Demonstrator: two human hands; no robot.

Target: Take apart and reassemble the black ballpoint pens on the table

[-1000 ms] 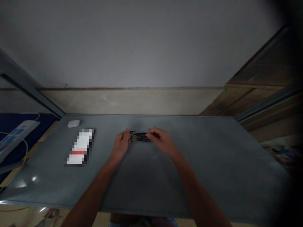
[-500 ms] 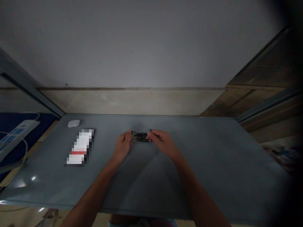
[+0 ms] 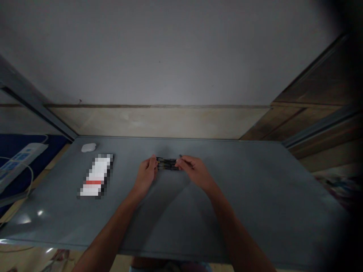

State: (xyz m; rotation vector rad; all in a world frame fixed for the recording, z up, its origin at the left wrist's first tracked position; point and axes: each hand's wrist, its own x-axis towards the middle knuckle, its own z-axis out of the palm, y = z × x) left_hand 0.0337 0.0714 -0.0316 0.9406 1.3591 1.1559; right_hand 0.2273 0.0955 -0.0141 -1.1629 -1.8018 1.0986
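Observation:
Several slim, dark, pen-like sticks [image 3: 167, 164] lie side by side just above the grey table top, running crosswise between my hands. At their left ends, my left hand [image 3: 147, 170] is closed, thumb and fingers pinching them. The right ends are in the closed fingers of my right hand [image 3: 193, 168], and a short dark tip pokes up past its thumb. Lighter, yellowish bits show among the sticks. Their exact kind is too small and dim to make out, and my fingers cover both ends.
A phone [image 3: 96, 175] with a blurred-out screen lies left on the grey table [image 3: 255, 196], below a small white case [image 3: 89, 147]. Beyond the left edge is a white power strip [image 3: 19, 162] with a cable. A pale wall [image 3: 170, 53] rises behind, with metal posts at both sides.

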